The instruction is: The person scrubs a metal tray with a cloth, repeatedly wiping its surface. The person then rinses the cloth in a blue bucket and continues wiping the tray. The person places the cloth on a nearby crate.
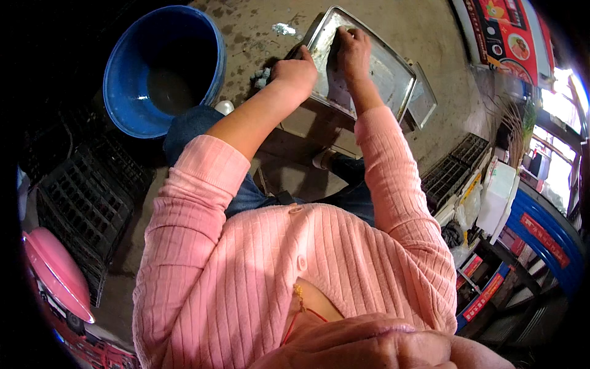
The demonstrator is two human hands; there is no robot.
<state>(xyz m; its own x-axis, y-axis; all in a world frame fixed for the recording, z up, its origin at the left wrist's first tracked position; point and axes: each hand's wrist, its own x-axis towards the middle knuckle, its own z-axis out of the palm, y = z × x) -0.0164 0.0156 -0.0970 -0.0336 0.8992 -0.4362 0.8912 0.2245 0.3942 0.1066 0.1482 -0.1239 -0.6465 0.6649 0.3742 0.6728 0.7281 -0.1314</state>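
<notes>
A shallow metal tray (385,83) with a raised rim lies tilted in the view in front of me, its surface stained and wet. My left hand (295,74) is at the tray's left edge, thumb or finger on the rim; its grip is partly hidden. Over the inner surface of the tray is my right hand (354,50), fingers bent down against it; whether something small lies beneath them cannot be told. Beside my left hand sits a greyish clump (262,77), perhaps a scouring pad or rag. Another flat metal piece (423,99) lies partly beneath the tray's right side.
A large blue plastic tub (219,60) with dark liquid stands at the upper left. Black plastic crates (83,184) and a pink basin (57,272) are at the left. More black crates (454,166), a white foam box (498,198) and a red printed carton (507,37) stand at the right.
</notes>
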